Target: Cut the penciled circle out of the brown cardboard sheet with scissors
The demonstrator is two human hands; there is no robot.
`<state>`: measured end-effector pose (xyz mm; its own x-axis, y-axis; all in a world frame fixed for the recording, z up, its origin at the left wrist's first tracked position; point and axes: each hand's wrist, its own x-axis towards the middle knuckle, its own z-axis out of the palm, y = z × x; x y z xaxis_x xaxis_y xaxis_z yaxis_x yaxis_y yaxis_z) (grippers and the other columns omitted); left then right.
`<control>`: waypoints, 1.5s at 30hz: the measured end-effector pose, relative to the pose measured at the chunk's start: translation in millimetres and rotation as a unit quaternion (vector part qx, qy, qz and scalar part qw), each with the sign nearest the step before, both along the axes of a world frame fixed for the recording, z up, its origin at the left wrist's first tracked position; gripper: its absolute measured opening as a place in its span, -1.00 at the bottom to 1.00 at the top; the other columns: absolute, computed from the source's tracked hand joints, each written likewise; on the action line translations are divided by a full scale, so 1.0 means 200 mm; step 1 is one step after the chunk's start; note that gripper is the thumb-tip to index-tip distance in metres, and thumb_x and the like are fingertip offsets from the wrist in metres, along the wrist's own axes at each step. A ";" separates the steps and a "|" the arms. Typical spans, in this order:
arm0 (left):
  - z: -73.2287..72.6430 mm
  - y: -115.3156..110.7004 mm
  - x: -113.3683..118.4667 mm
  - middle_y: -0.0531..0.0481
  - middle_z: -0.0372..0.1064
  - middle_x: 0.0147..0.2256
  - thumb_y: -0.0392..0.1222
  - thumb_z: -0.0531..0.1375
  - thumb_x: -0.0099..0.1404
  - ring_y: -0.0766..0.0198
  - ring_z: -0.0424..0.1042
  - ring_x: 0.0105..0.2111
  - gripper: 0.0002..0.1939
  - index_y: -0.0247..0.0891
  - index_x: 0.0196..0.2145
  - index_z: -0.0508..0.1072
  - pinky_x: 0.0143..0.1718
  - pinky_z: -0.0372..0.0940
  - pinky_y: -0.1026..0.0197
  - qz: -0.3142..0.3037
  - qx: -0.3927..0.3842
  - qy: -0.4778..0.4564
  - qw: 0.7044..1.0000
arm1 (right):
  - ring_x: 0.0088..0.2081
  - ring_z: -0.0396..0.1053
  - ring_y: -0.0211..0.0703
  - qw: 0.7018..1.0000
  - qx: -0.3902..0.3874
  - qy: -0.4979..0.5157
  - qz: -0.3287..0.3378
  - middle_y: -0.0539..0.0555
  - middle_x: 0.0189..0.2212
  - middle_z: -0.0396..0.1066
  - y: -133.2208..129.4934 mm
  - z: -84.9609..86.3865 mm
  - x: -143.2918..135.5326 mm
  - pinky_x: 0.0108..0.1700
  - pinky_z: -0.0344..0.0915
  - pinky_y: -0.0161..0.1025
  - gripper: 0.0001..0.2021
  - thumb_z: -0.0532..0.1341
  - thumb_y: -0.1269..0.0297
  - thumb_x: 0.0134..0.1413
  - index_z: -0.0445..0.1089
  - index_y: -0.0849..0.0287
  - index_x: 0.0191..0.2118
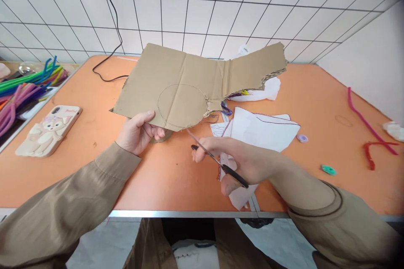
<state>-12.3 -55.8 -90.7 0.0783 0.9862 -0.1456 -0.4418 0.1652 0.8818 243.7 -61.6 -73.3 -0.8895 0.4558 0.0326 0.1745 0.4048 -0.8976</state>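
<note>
My left hand [138,132] pinches the lower edge of a brown cardboard sheet [158,71], thumb on top, and holds it raised above the table. A round outline is drawn on the cardboard, and the sheet's right lower edge is ragged beside it. My right hand [235,157] grips black-handled scissors [233,175]. The scissor blades point up and left to the cardboard's lower edge, near the drawn circle; I cannot tell whether they touch it. White fabric [261,128] with dark red stitched edging lies beneath and behind my right hand.
On the orange table [176,180], a phone in a cartoon case [50,131] lies left, near colourful pipe cleaners [19,92]. A black cable [116,29] runs down the tiled wall. Right are a magenta pipe cleaner [368,117], a red one [372,151] and a green ring [328,170].
</note>
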 end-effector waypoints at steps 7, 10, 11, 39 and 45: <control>0.00 0.00 0.01 0.02 0.42 -0.65 -0.23 0.34 -0.05 0.32 0.35 -0.75 -0.79 -0.32 -0.40 0.49 -0.78 0.24 0.35 0.047 0.042 0.015 0.998 | -0.29 0.41 -0.12 0.997 -0.045 -0.058 0.006 0.09 -0.29 0.47 0.11 -0.01 0.12 -0.27 0.35 -0.21 -0.51 0.40 0.14 -0.07 0.47 0.18 0.02; -0.01 0.00 0.01 0.03 0.42 -0.65 -0.25 0.34 -0.04 0.32 0.35 -0.76 -0.79 -0.31 -0.39 0.49 -0.79 0.23 0.36 0.044 0.040 0.011 0.998 | -0.39 0.36 -0.19 0.993 -0.063 -0.096 -0.026 0.02 -0.40 0.46 0.13 -0.02 0.13 -0.38 0.30 -0.28 -0.53 0.40 0.16 -0.10 0.51 0.15 0.00; -0.01 0.00 0.01 0.03 0.40 -0.67 -0.25 0.33 -0.03 0.31 0.35 -0.76 -0.81 -0.32 -0.40 0.48 -0.79 0.22 0.36 0.034 0.040 0.012 0.999 | -0.42 0.33 -0.21 0.991 -0.071 -0.106 -0.033 -0.01 -0.44 0.44 0.13 -0.02 0.12 -0.42 0.27 -0.30 -0.54 0.39 0.17 -0.10 0.52 0.13 0.00; 0.01 0.00 0.02 -0.06 0.41 -0.69 -0.34 0.25 -0.02 0.29 0.33 -0.81 -0.87 -0.34 -0.63 0.34 -0.86 0.18 0.38 -0.017 0.053 0.010 0.998 | -0.50 0.36 -0.31 0.949 -0.293 -0.113 -0.025 -0.04 -0.54 0.42 0.16 -0.05 0.11 -0.48 0.25 -0.37 -0.48 0.47 0.17 -0.28 0.52 0.25 -0.10; -0.02 0.04 -0.02 -0.02 0.33 -0.77 -0.34 0.20 0.01 0.31 0.33 -0.80 -0.95 -0.38 -0.56 0.43 -0.82 0.21 0.43 0.002 0.007 -0.012 1.000 | -0.55 0.36 -0.35 0.949 -0.298 -0.085 -0.051 -0.07 -0.55 0.42 0.13 -0.04 0.12 -0.48 0.28 -0.39 -0.57 0.44 0.27 -0.25 0.53 0.24 -0.14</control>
